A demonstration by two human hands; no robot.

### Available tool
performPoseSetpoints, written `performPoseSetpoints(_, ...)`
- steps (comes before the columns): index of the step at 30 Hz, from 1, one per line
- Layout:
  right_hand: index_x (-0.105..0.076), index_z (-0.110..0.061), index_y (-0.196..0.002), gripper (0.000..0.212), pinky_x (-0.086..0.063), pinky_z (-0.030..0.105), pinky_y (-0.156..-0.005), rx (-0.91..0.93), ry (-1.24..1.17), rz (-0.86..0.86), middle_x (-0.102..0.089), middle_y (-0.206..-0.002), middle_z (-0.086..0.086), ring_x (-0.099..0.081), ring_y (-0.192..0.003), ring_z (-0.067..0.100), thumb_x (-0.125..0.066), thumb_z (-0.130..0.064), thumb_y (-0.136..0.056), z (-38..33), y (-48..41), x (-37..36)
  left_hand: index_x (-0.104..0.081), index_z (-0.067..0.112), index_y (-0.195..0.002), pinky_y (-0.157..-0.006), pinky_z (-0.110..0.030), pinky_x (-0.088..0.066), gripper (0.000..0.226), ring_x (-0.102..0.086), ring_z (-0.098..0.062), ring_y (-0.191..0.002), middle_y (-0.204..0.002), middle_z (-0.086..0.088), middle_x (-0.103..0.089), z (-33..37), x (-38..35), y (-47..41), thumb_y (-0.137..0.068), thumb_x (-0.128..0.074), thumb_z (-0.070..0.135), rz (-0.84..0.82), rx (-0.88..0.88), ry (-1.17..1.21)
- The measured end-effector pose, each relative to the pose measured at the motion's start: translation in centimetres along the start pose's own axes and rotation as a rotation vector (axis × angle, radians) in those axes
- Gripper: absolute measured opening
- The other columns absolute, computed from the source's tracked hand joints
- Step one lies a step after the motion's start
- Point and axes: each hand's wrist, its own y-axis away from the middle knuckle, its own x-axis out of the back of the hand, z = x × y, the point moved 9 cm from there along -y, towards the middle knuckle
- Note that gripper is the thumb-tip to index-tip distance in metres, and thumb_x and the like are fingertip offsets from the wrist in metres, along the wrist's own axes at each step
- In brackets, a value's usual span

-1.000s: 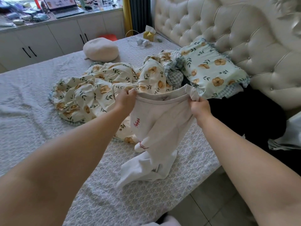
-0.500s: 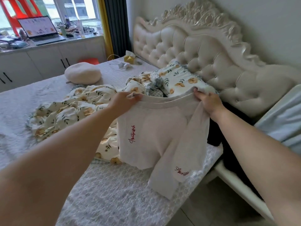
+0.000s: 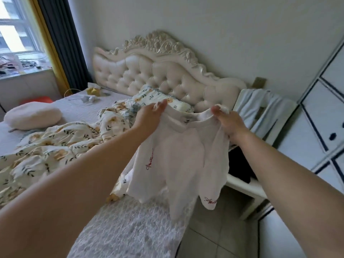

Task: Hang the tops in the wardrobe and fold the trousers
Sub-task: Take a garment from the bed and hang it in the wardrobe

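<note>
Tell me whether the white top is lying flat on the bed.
No, the left hand and the right hand grip the white top by its neckline and hold it up, so it hangs down.

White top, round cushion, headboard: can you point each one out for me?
white top (image 3: 176,155): head view, on its front panel below the neckline.
round cushion (image 3: 32,115): head view, on the middle of its top.
headboard (image 3: 158,71): head view, on its tufted padding.
</note>
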Motion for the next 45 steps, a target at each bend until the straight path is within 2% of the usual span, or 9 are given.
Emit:
performPoseSetpoints(3, -0.063, -0.012, -0.088, 0.027, -0.041, 0.008, -0.051, 0.047, 0.002, 0.061, -0.059, -0.076, -0.004, -0.055, -0.069, 0.007, -0.063, -0.039, -0.086, -3.9, 4.0, 2.8, -0.048, 0.016, -0.068, -0.064, -0.033, -0.034, 0.043, -0.047, -0.022, -0.072, -0.067, 0.000, -0.048, 5.1, -0.6, 2.7, -0.095, -0.046, 0.050, 0.000, -0.140, -0.057)
performPoseSetpoints(10, -0.066, -0.017, -0.079, 0.055, -0.050, 0.038, -0.084, 0.134, -0.014, 0.156, -0.067, -0.085, 0.006, -0.064, -0.089, 0.025, -0.070, -0.068, -0.059, -8.4, 10.8, 9.2, -0.064, 0.001, -0.091, -0.066, -0.032, -0.040, 0.046, -0.053, -0.024, -0.077, -0.079, -0.012, -0.059, 13.1, -4.2, 7.9, -0.095, -0.049, 0.044, -0.077, -0.319, -0.034)
performPoseSetpoints(19, -0.059, -0.012, -0.074, 0.048, -0.042, 0.013, -0.052, 0.179, 0.141, 0.255, -0.056, -0.065, -0.006, -0.055, -0.057, 0.001, -0.043, -0.054, -0.091, -11.5, 19.8, 16.8, -0.054, 0.008, -0.073, -0.060, -0.026, -0.035, 0.041, -0.041, -0.014, -0.059, -0.063, -0.001, -0.044, 20.2, -10.3, 16.0, -0.095, -0.048, 0.042, -0.256, -0.393, 0.050)
performPoseSetpoints(22, -0.064, -0.003, -0.091, 0.055, -0.044, 0.022, -0.067, 0.178, 0.192, 0.261, -0.060, -0.082, 0.001, -0.056, -0.075, 0.010, -0.041, -0.052, -0.093, -11.3, 22.4, 18.2, -0.052, 0.009, -0.068, -0.065, -0.030, -0.034, 0.044, -0.044, -0.016, -0.066, -0.065, -0.001, -0.047, 22.1, -12.4, 19.3, -0.097, -0.044, 0.042, -0.322, -0.460, 0.070)
performPoseSetpoints(25, -0.058, -0.022, -0.073, 0.037, -0.043, 0.021, -0.070, 0.200, 0.210, 0.249, -0.058, -0.076, -0.008, -0.054, -0.072, 0.005, -0.041, -0.045, -0.096, -11.7, 25.3, 18.8, -0.044, 0.022, -0.061, -0.064, -0.028, -0.034, 0.041, -0.042, -0.010, -0.064, -0.061, 0.008, -0.044, 23.9, -13.3, 22.5, -0.099, -0.043, 0.036, -0.357, -0.541, 0.075)
performPoseSetpoints(29, -0.055, -0.014, -0.077, 0.031, -0.043, 0.033, -0.078, 0.144, 0.116, 0.188, -0.056, -0.080, 0.004, -0.053, -0.079, 0.017, -0.047, -0.036, -0.097, -11.4, 28.6, 19.3, -0.045, 0.017, -0.062, -0.064, -0.028, -0.031, 0.042, -0.042, -0.012, -0.063, -0.062, 0.004, -0.044, 25.4, -13.7, 26.2, -0.100, -0.041, 0.034, -0.383, -0.606, 0.029)
performPoseSetpoints(35, -0.049, -0.018, -0.064, 0.031, -0.036, 0.023, -0.059, 0.179, 0.245, 0.384, -0.045, -0.060, -0.006, -0.043, -0.057, 0.008, -0.058, -0.029, -0.092, -13.8, 36.1, 22.1, -0.050, 0.014, -0.069, -0.056, -0.029, -0.019, 0.039, -0.041, -0.007, -0.057, -0.060, 0.006, -0.046, 28.7, -13.5, 32.3, -0.098, -0.043, 0.038, -0.380, -0.779, 0.006)
performPoseSetpoints(39, -0.053, -0.020, -0.066, 0.025, -0.037, 0.015, -0.057, 0.235, 0.307, 0.502, -0.049, -0.063, -0.009, -0.045, -0.057, 0.002, -0.064, -0.026, -0.088, -16.6, 41.0, 23.7, -0.059, 0.007, -0.081, -0.060, -0.034, -0.038, 0.038, -0.052, -0.023, -0.071, -0.075, -0.004, -0.057, 31.6, -11.7, 37.2, -0.097, -0.044, 0.038, -0.316, -1.019, 0.104)
performPoseSetpoints(45, -0.058, -0.025, -0.068, 0.021, -0.039, 0.009, -0.069, 0.317, 0.369, 0.628, -0.054, -0.076, -0.012, -0.050, -0.071, -0.002, -0.070, -0.017, -0.082, -20.9, 47.7, 26.6, -0.054, 0.000, -0.077, -0.060, -0.030, -0.034, 0.047, -0.040, -0.016, -0.060, -0.062, -0.003, -0.046, 35.4, -12.7, 42.4, -0.099, -0.043, 0.041, -0.580, -0.805, 0.373)
